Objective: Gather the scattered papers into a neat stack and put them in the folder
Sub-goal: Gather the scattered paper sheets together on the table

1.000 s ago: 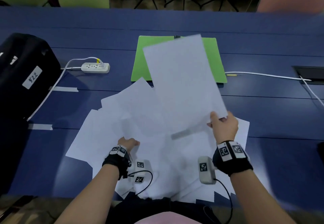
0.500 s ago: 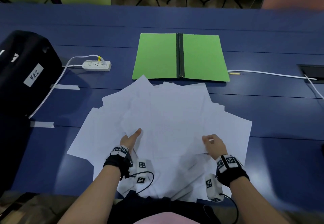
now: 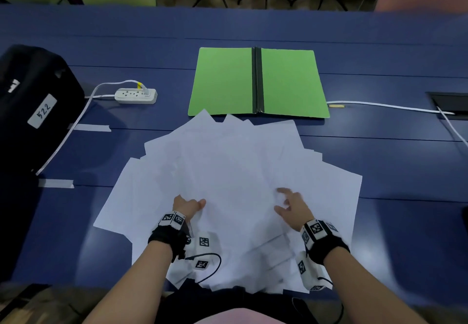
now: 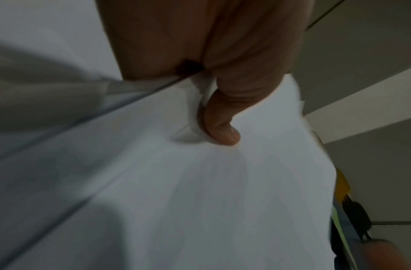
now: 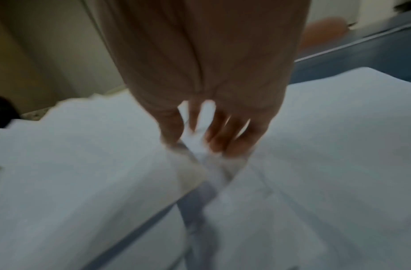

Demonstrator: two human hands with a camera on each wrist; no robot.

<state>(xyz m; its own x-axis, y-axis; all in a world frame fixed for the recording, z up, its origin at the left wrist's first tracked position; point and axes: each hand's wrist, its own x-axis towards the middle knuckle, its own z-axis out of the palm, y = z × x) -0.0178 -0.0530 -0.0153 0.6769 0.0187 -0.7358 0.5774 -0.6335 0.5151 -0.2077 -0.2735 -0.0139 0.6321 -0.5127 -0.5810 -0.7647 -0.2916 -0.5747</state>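
Observation:
Several white papers [image 3: 240, 171] lie fanned and overlapping on the blue table [image 3: 395, 171], reaching its near edge. Beyond them an open green folder [image 3: 222, 80] with a black spine lies flat. My left hand [image 3: 188, 206] holds the pile's left side. In the left wrist view its thumb [image 4: 222, 131] presses on top of the papers [image 4: 199, 201], and the fingers are hidden beneath the sheets. My right hand [image 3: 288, 204] is blurred over the pile's right side with fingers spread. In the right wrist view its fingertips [image 5: 222, 142] touch the papers [image 5: 326, 164] and hold nothing.
A black bag [image 3: 30, 111] labelled 522 stands at the left. A white power strip [image 3: 135, 95] and its cord lie left of the folder, and a white cable [image 3: 379, 105] runs right to a recessed box [image 3: 450, 105]. Tape strips [image 3: 91, 128] mark the table. Chairs stand beyond the far edge.
My right hand brought the raised sheet down onto the pile, let it go and spread its fingers. My left hand stayed at the pile's left side, thumb now on top.

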